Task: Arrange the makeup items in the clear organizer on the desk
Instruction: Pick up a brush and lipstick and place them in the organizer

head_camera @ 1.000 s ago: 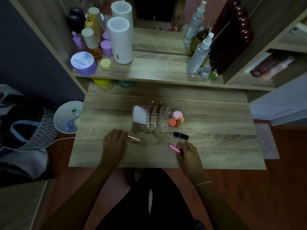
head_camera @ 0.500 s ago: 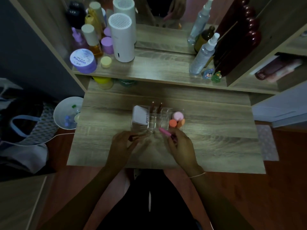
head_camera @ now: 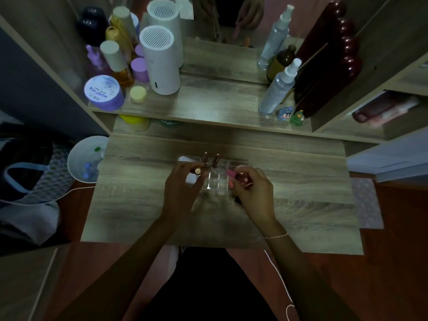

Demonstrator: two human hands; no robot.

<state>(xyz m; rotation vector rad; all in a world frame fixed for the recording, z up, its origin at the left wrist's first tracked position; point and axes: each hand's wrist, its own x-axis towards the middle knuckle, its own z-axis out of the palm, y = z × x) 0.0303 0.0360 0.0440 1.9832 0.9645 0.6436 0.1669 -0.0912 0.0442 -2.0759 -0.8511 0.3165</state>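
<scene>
Frame centre: clear organizer [head_camera: 216, 181] on desk [head_camera: 301, 193]. Left hand [head_camera: 183, 193] fingers pinched on pale tube [head_camera: 197, 170]; right hand [head_camera: 251, 193] fingers closed on pink tube [head_camera: 230, 173], both poised over slots, likely for upright storage.

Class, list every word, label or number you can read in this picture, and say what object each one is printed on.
"MOIST HYA": on the lid of the purple jar, left on the shelf.
Smaller print on that same lid: too small to read.
White marks on the dark red tube in the right hand: blurred, unreadable.
Green tub under the shelf: lettering unreadable.
</scene>
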